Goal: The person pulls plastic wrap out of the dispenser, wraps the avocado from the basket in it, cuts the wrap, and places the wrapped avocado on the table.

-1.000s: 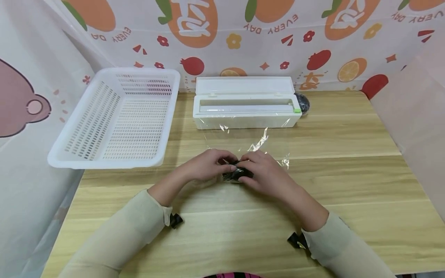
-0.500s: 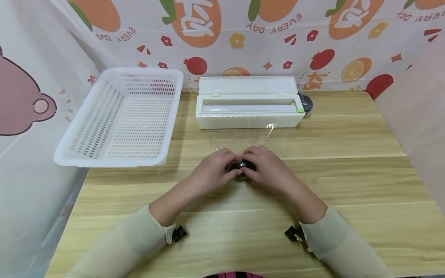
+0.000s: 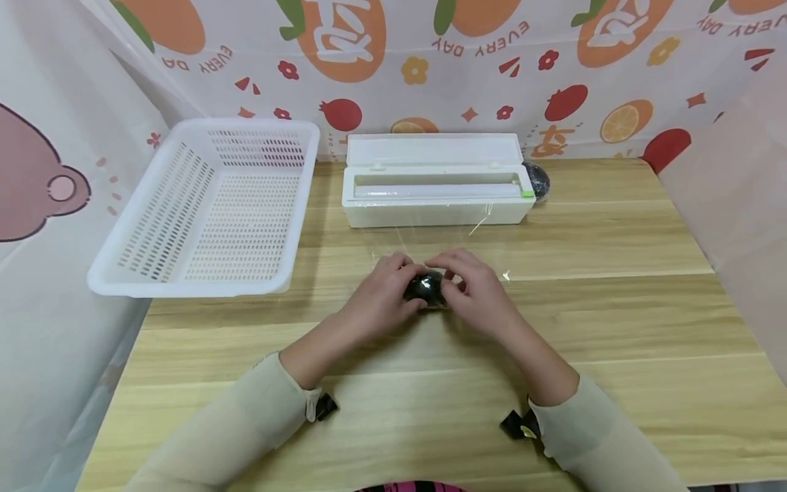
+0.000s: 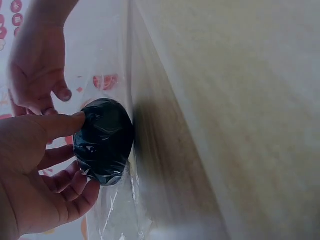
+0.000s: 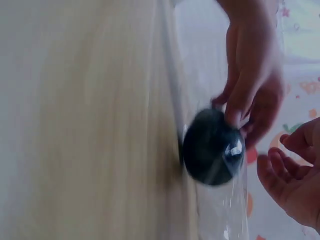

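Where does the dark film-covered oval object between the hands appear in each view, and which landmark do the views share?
Head: dark film-covered oval just right of and below centre.
Left wrist: dark film-covered oval left of centre.
Right wrist: dark film-covered oval right of centre.
Shared landmark: the left hand, holding it in all three.

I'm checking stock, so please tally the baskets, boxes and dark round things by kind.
Basket: 1
Box: 1
Dark round things: 2, the held one and the far one
Total: 4
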Motion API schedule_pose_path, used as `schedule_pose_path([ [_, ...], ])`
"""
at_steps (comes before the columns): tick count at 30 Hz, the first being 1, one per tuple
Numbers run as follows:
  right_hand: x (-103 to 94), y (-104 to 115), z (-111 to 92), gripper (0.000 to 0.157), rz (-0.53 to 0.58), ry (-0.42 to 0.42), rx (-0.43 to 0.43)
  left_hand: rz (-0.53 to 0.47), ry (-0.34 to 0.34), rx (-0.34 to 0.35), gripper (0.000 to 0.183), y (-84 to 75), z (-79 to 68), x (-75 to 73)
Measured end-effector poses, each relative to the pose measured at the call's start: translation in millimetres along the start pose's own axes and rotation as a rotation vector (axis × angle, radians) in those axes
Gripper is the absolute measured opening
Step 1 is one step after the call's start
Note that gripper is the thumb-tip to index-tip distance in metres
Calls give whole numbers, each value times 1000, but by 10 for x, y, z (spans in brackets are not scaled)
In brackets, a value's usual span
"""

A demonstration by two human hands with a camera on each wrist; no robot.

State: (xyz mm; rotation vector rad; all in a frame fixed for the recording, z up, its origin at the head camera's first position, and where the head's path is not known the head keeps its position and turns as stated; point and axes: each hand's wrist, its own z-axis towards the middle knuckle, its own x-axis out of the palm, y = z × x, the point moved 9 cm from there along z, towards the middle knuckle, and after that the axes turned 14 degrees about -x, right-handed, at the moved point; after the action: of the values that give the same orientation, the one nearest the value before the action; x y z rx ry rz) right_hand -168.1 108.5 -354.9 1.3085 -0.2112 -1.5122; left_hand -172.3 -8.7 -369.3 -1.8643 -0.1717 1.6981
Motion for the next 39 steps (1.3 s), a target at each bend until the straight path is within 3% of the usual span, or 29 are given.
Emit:
schedule_pose_path([
  [4,103,-95,-19,38,163,12,113,-12,8,-23,44,46,41,10],
  [9,58,-327,-58,38,150,-25,225,-49,31,-42,46,92,85,35],
  [21,94,-481,6,25,-10,91,235,-129,77,-78,46,192,169,77],
  [29,115,-588,89,32,25,197,309,-234,131,-164,52,306,206,113],
  [39,127,-643,160,31,62,292,321,-235,139,-204,65,319,235,151],
])
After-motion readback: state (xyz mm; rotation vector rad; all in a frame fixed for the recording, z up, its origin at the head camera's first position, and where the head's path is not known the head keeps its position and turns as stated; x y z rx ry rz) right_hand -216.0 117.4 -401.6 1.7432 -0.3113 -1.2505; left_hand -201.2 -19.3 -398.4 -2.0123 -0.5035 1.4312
